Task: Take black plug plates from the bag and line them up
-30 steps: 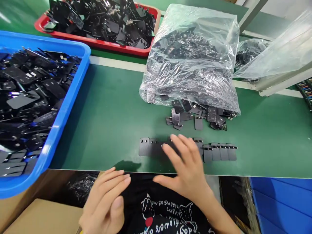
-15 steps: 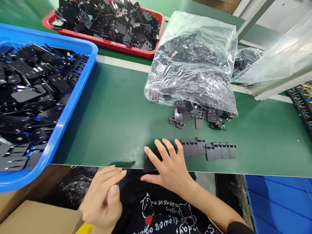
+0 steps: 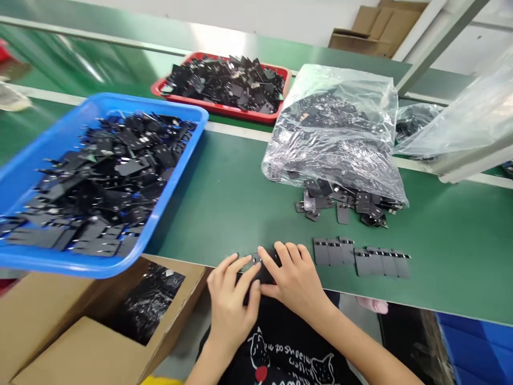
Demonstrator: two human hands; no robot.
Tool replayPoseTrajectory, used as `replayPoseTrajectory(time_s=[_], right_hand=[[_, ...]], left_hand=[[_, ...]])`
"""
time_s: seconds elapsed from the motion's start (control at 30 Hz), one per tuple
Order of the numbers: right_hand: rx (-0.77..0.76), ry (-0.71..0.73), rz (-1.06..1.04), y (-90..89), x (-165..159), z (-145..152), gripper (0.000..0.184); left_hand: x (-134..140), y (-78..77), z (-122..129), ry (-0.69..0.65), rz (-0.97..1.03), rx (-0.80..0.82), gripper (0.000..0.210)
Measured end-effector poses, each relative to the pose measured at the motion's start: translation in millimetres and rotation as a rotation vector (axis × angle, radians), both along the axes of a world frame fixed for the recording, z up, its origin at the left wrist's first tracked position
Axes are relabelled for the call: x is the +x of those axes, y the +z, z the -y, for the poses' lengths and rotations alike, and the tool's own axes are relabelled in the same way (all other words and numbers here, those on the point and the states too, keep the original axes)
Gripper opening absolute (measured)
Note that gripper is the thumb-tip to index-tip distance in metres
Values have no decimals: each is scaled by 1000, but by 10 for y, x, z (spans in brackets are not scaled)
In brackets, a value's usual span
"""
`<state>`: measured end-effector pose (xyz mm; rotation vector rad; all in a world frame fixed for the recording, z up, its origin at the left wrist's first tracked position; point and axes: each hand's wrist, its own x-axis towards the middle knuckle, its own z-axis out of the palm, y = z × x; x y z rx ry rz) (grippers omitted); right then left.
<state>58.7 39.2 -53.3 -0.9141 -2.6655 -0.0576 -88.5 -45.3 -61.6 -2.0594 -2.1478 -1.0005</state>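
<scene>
Left hand (image 3: 234,291) and right hand (image 3: 294,274), fingers bent over black plates (image 3: 264,274) at the front edge of the tabletop (image 3: 224,203), probably bracing them in line; can't tell whether either grips. Plate rows (image 3: 382,264) lie near that edge, farther right, seemingly kept as separate groups.

White lettering (image 3: 285,351) on the black shirt (image 3: 286,334) includes "at me"; the rest is too unclear to read.

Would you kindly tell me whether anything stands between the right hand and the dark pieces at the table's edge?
Nothing visible does: the right hand is at the right side of the pieces, the left hand at their left.
</scene>
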Motion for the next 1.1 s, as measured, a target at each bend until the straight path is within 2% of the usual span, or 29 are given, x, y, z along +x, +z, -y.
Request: replayPoseTrajectory(time_s=[0.1,0.17,0.23,0.33,0.43,0.5,0.57,0.63,0.7,0.83,0.97,1.03,1.1], right_hand=[[14,24,-55,-18,-11,8,56],[1,36,-115,-5,-7,6,57],[-22,48,-213,61,6,6,59],[-53,86,-356,258,28,30,59],[-68,145,-364,468,34,72,58],[-73,147,-294,561,47,87,60],[-65,130,-229,624,99,82,64],[-21,134,-255,685,216,69,66],[29,137,-355,750,397,60,60],[64,13,-712,798,837,44,40],[49,-115,-1051,635,1151,6,37],[-43,-129,-1080,537,1227,-2,39],[-158,-101,-1022,478,1260,4,46]], left_hand=[[8,-21,88,-7,105,-20,29],[-22,-5,149,14,356,-49,27],[-39,70,171,60,753,-84,29],[15,289,82,82,1496,-188,41],[160,519,-110,64,2165,-508,39],[271,607,-240,77,2461,-666,34],[369,638,-353,60,2639,-721,34],[438,643,-454,3,2750,-785,35],[476,652,-551,-71,2802,-855,40],[471,714,-714,-261,2708,-968,54],[437,789,-813,-464,2600,-1065,63],[442,822,-839,-531,2547,-1078,62],[462,851,-849,-558,2504,-1094,61]])
